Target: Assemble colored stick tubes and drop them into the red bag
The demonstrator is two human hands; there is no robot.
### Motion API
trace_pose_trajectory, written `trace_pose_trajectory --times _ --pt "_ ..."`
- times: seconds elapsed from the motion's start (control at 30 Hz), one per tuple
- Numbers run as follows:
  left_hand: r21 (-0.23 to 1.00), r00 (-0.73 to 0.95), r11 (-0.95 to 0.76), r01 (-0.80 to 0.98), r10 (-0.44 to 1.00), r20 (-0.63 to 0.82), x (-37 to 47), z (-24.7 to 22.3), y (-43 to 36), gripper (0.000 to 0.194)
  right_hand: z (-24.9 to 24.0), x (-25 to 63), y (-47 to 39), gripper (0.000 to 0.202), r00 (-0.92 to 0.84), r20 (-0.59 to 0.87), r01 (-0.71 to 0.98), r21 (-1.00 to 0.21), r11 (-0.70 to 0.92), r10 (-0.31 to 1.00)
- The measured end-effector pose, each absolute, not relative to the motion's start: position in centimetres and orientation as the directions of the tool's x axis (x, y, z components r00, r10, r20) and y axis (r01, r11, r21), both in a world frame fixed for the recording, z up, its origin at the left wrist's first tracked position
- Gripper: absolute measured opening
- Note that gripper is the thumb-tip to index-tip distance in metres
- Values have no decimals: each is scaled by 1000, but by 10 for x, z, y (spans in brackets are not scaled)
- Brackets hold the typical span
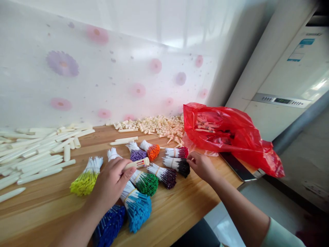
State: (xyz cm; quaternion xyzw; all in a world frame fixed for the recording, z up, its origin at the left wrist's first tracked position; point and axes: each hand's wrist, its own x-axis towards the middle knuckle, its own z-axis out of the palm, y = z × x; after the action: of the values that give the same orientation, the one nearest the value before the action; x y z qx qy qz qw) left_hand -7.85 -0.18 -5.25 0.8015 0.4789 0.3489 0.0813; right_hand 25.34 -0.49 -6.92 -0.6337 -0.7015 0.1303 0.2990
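Observation:
My left hand (pixel 113 181) is closed around a cream multicolour pen barrel (pixel 137 164), with coloured sliders near its end. It is above bundles of green refills (pixel 147 183) and light blue refills (pixel 138 209). At the coloured ends of the black refill bundle (pixel 178 165), my right hand (pixel 202 166) has its fingertips pinched together; whatever is between them is hidden. The dark red refill bundle (pixel 177 152) lies just beyond. Dark purple refills (pixel 164 175), orange refills (pixel 151 151), violet refills (pixel 136 152), yellow refills (pixel 86 178) and dark blue refills (pixel 110 224) lie around my hands.
Cream pen tubes (pixel 41 147) pile up on the left of the wooden table (pixel 177 209). Small cream pen parts (pixel 159 125) are heaped along the wall. A red plastic bag (pixel 231 127) with pen parts inside stands at right, beside a dark phone (pixel 238 166).

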Motion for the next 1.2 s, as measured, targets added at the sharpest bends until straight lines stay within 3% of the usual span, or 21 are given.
trace_pose_trajectory --times 0.2,0.4,0.5,0.57,0.67,0.73,0.87,1.0,1.1,1.2 --pt "507 282 -507 697 844 457 -79 -53 -1 33 -82 261 -6 17 174 166 547 -836 45 971" --pt "668 208 -434 604 896 393 -80 -56 0 33 -61 255 -17 18 202 230 447 -886 119 952" --pt "800 158 -335 497 942 296 -79 -57 -5 37 -38 228 -22 13 60 290 498 -838 223 955" --pt "854 149 -294 430 956 254 -78 -54 -9 39 -21 201 -21 9 -162 309 548 -762 346 937" --pt "911 196 -257 323 960 201 -76 -46 -15 27 -3 158 -14 9 -451 286 528 -679 510 846" --pt "941 214 -211 264 964 157 -75 -41 -16 23 1 134 -6 8 -522 268 472 -700 536 810" --pt "955 128 -207 215 975 182 -77 -38 -14 17 -10 104 11 7 -525 257 266 -856 443 811" --pt "960 145 -183 213 977 154 -79 -41 -11 20 -24 96 19 8 -489 219 -16 -970 242 845" --pt "969 144 -160 190 980 134 -79 -43 -12 21 -29 99 20 15 -563 193 -226 -971 75 804" --pt "977 174 -176 124 973 153 -79 -45 -13 22 -33 103 19 19 -582 207 -317 -948 15 787"
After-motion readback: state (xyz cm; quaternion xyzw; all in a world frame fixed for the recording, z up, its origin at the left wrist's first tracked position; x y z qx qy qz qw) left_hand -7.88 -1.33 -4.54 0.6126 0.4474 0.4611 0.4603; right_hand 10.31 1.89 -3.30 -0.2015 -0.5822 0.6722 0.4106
